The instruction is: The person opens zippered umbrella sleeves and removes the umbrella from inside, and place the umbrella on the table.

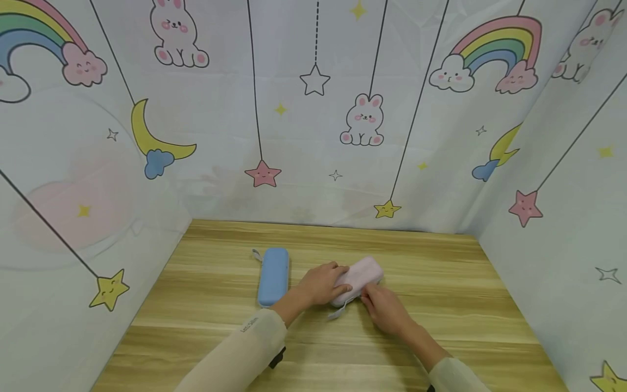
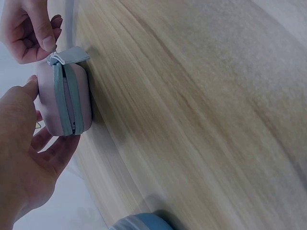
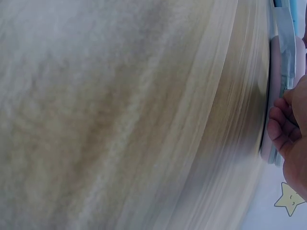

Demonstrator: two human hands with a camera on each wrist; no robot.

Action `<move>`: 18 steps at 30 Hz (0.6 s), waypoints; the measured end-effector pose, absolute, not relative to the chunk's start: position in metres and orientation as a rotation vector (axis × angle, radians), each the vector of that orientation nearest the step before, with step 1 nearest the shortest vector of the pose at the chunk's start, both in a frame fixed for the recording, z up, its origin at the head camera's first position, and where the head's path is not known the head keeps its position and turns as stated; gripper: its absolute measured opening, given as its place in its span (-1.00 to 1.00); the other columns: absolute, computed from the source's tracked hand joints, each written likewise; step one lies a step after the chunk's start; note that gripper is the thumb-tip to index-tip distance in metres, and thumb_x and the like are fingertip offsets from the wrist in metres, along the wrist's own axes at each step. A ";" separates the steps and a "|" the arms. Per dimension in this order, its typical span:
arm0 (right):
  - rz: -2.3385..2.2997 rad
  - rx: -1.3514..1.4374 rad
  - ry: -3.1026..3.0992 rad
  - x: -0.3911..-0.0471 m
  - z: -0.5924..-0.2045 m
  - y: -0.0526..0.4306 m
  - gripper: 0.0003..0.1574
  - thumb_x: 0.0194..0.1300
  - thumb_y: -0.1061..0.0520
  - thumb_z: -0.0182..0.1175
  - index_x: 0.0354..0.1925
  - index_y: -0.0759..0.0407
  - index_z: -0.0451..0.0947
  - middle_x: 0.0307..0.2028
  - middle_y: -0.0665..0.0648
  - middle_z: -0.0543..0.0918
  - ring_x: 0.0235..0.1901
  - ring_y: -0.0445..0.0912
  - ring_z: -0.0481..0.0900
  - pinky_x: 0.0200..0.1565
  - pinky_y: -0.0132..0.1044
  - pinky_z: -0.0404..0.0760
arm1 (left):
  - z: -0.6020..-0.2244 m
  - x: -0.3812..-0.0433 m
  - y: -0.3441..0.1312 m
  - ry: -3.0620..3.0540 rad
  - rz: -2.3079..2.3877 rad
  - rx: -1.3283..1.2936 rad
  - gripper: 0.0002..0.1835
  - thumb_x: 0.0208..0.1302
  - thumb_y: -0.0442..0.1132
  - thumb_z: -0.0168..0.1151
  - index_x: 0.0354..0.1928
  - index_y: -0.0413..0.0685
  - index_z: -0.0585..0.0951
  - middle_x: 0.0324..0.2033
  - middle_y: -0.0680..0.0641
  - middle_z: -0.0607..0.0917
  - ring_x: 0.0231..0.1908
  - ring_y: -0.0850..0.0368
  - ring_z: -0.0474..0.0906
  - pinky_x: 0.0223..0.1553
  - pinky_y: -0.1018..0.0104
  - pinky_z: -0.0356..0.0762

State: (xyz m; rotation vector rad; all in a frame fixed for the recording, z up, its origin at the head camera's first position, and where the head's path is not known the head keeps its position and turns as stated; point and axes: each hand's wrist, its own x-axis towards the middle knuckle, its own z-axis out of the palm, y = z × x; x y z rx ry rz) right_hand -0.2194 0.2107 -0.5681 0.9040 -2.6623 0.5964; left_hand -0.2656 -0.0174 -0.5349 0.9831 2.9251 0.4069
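Note:
A pale pink hard zipper case [image 1: 361, 276] lies slantwise on the wooden table. My left hand [image 1: 320, 284] grips its near left end, thumb on top and fingers round the far side. With thumb and fingertips, my right hand [image 1: 384, 309] pinches the zipper pull at the case's near side, the pull mostly hidden by the fingers. In the left wrist view, the grey-green zipper tape [image 2: 64, 98] runs round the end of the case, with a narrow gap between its two edges. A grey strap [image 2: 72, 55] sticks out beside the right fingertips [image 2: 48, 43].
A blue zipper case [image 1: 274, 276] with a grey loop lies left of the pink one, near my left forearm. The wooden table [image 1: 235, 234] ends at a white cloth backdrop [image 1: 220, 136] with cartoon prints, which also stands along both sides.

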 end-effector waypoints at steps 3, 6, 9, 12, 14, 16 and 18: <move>0.610 0.904 -2.677 -0.218 -0.568 0.209 -0.80 0.31 0.31 0.27 -0.31 0.07 0.45 -0.46 -0.14 0.45 -0.48 -0.26 0.38 -0.42 -0.35 0.43 | -0.535 -0.265 -0.017 2.925 0.408 0.977 -0.34 0.44 0.30 -0.06 0.42 0.13 0.40 0.11 0.00 0.57 0.02 0.12 0.58 -0.05 0.18 0.60; 0.614 0.895 -2.687 -0.218 -0.569 0.209 -0.81 0.31 0.30 0.27 -0.31 0.07 0.46 -0.46 -0.14 0.45 -0.47 -0.26 0.39 -0.41 -0.36 0.43 | -0.534 -0.265 -0.017 2.927 0.404 0.975 -0.34 0.44 0.30 -0.05 0.42 0.13 0.41 0.11 -0.01 0.57 0.02 0.12 0.58 -0.05 0.18 0.60; 0.618 0.891 -2.695 -0.217 -0.568 0.208 -0.82 0.33 0.30 0.26 -0.32 0.07 0.46 -0.46 -0.14 0.45 -0.47 -0.26 0.38 -0.42 -0.36 0.43 | -0.534 -0.265 -0.017 2.930 0.394 0.974 -0.34 0.44 0.30 -0.06 0.42 0.13 0.40 0.11 -0.01 0.56 0.02 0.11 0.58 -0.04 0.18 0.60; 0.621 0.883 -2.701 -0.216 -0.568 0.207 -0.81 0.32 0.30 0.26 -0.32 0.06 0.46 -0.46 -0.14 0.45 -0.48 -0.26 0.38 -0.42 -0.36 0.43 | -0.534 -0.265 -0.017 2.930 0.386 0.973 -0.34 0.44 0.31 -0.06 0.42 0.14 0.40 0.12 -0.01 0.56 0.03 0.11 0.58 -0.04 0.17 0.60; 0.604 0.884 -2.698 -0.215 -0.568 0.205 -0.80 0.32 0.30 0.26 -0.32 0.04 0.45 -0.46 -0.15 0.45 -0.47 -0.27 0.38 -0.42 -0.37 0.43 | -0.535 -0.265 -0.017 2.930 0.384 0.972 -0.34 0.44 0.31 -0.07 0.42 0.14 0.40 0.12 -0.01 0.56 0.03 0.11 0.57 -0.04 0.17 0.60; 0.598 0.891 -2.683 -0.215 -0.569 0.204 -0.78 0.30 0.30 0.28 -0.32 0.04 0.45 -0.46 -0.15 0.45 -0.48 -0.27 0.39 -0.44 -0.37 0.43 | -0.535 -0.265 -0.017 2.932 0.383 0.972 -0.33 0.44 0.31 -0.07 0.42 0.14 0.40 0.13 -0.02 0.56 0.04 0.10 0.57 -0.03 0.16 0.60; 0.584 0.906 -2.663 -0.214 -0.569 0.202 -0.77 0.29 0.30 0.29 -0.32 0.03 0.44 -0.46 -0.15 0.45 -0.48 -0.28 0.39 -0.44 -0.38 0.43 | -0.535 -0.265 -0.017 2.934 0.384 0.974 -0.33 0.44 0.32 -0.07 0.42 0.14 0.40 0.13 -0.02 0.56 0.04 0.10 0.57 -0.03 0.16 0.60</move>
